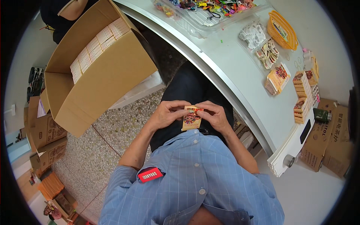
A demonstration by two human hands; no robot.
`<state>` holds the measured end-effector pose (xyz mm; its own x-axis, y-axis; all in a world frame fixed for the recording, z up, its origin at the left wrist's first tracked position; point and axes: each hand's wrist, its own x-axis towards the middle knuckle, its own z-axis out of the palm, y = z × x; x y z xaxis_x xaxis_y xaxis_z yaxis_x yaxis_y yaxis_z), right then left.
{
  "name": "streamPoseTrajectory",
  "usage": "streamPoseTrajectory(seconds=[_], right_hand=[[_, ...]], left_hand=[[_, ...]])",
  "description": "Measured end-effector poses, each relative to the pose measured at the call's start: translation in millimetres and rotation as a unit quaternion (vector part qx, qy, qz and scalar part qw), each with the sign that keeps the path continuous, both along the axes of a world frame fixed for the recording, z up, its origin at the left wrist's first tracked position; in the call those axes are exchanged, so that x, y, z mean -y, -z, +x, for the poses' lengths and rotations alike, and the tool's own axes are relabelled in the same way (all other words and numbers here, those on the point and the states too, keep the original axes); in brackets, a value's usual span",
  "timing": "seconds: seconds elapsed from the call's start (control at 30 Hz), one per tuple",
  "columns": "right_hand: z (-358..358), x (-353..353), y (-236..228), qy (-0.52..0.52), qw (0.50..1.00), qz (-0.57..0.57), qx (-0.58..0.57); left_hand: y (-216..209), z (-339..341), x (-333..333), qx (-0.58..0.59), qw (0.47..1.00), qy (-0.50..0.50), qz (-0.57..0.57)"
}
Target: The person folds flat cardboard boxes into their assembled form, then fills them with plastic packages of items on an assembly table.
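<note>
Over my lap is a small yellow-orange printed card box (191, 122), its upper end pinched between both hands. My left hand (166, 114) grips its left side, thumb and fingertips closed at the top edge. From the other side my right hand (214, 115) holds the upper right corner, fingers bent over it. Something small, red and green, shows between the fingertips; I cannot tell whether it is print or a separate piece. On the table to the right lies a stack of similar flat printed cartons (278, 78).
At the left a large open cardboard box (105, 82) holds rows of small packs. The white table (232, 63) carries a clear tray (202, 28) of colourful small pieces, a yellow basket (282, 30), and stacked small boxes (301, 93). A person (71, 9) is at the upper left.
</note>
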<state>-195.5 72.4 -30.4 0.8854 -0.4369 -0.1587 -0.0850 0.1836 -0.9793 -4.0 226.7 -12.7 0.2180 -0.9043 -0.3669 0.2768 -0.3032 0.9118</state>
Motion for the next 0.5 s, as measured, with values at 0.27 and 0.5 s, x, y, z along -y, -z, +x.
streamPoseTrajectory(seconds=[0.27,0.5], right_hand=[[5,5,-4,-0.023,0.999,0.043,-0.022],[10,7,-5,-0.042,0.999,-0.004,-0.006]], left_hand=[[17,-7,-3,-0.007,0.996,-0.067,-0.053],[17,-9,-4,0.064,0.995,-0.027,-0.068]])
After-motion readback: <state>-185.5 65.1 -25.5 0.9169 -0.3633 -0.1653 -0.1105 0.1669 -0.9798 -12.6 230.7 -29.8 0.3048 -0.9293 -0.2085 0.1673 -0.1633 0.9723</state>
